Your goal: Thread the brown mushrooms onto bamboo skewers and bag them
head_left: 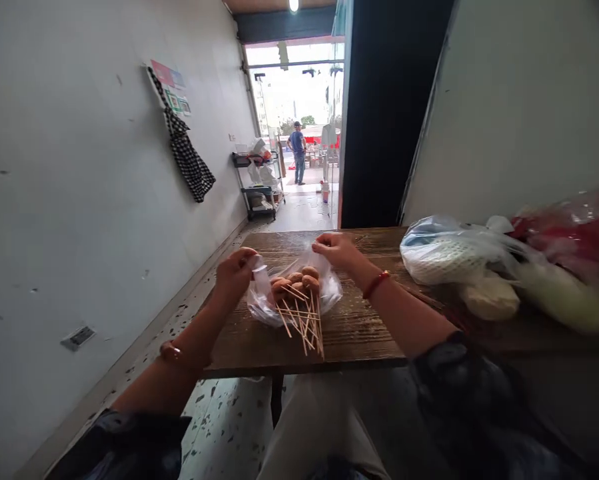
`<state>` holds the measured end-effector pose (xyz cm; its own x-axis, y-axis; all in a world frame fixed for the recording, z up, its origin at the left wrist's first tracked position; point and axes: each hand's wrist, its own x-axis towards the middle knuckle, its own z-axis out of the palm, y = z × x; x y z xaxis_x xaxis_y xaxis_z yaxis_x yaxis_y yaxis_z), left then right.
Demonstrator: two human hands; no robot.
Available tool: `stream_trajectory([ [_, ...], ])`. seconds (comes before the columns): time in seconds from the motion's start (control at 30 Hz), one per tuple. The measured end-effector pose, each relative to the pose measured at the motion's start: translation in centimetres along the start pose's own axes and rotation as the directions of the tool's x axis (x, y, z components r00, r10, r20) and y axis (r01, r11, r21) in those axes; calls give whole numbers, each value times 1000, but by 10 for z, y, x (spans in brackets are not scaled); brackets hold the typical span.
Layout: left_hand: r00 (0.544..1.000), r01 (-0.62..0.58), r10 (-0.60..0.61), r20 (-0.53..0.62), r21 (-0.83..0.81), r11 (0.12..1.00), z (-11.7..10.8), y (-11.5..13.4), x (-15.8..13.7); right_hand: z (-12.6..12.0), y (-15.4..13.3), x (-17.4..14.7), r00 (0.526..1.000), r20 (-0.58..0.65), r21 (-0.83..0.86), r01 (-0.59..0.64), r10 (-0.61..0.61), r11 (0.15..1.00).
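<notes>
On the wooden table (369, 333) in front of me lies a clear plastic bag (264, 307), its mouth spread wide. Inside sit several skewered brown balls (295, 281), which look like meatballs or sausages. Their thin wooden sticks (304, 327) fan out of the bag toward me. My left hand (235, 273) pinches the bag's left edge. The bag's far right edge is pinched between the fingers of my right hand (336, 250). Both hands are closed on the plastic and hold it raised beside the balls.
Bagged vegetables (444, 253) and a pale round vegetable (489, 293) lie on the table's right side. A checked cloth (192, 160) hangs on the left wall. Beyond stand a shelf cart (259, 190) and, outside the doorway, a person (298, 150).
</notes>
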<state>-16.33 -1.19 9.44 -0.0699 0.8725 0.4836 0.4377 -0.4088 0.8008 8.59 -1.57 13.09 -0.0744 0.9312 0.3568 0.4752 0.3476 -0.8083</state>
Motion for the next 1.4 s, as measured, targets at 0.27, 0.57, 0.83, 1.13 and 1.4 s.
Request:
stream_trajectory([
  [0.27, 992, 101, -64, 110, -378, 920, 27, 46, 21, 25, -27, 0, 989, -139, 74, 66, -56, 995],
  [0.57, 763, 239, 17, 646, -307, 921, 41, 40, -30, 33, -14, -41, 967, 15, -38, 257, -256, 966],
  [0.83, 786, 449, -170, 594, -361, 818, 49, 36, -48, 35, 0, -47, 983, 8, 72, 181, -182, 981],
  [1.13, 845, 397, -227, 484, -284, 873, 46, 34, -48, 55, 30, -73, 979, 99, 68, 170, -176, 983],
  [1.4, 828, -290, 166, 535, 156, 944, 49, 51, -47, 68, 48, -55, 993, 76, 610, -118, 91, 783],
])
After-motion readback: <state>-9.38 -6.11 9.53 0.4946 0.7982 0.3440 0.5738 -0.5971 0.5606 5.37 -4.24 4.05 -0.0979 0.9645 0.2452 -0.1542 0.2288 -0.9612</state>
